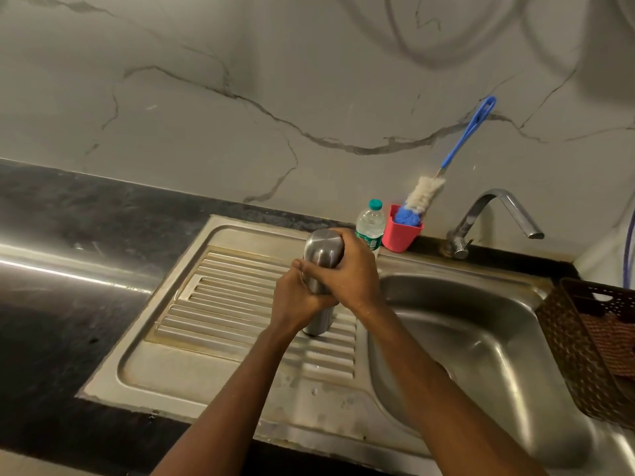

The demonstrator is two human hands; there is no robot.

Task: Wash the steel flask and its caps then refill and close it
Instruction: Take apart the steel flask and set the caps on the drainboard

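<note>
Left hand (296, 298) and right hand (351, 269) around steel flask (322, 254) on drainboard (237, 304)

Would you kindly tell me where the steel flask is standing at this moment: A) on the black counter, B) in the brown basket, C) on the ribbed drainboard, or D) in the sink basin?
C: the steel flask stands upright on the ribbed drainboard, left of the basin, while the left hand grips its body and the right hand curls over its top.

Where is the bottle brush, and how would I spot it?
Find the steel sink and its tap at the back. Just left of the tap a red cup stands by the wall, and the bottle brush stands in it. Nothing else nearby has its long blue handle and fluffy white bristles.
</note>
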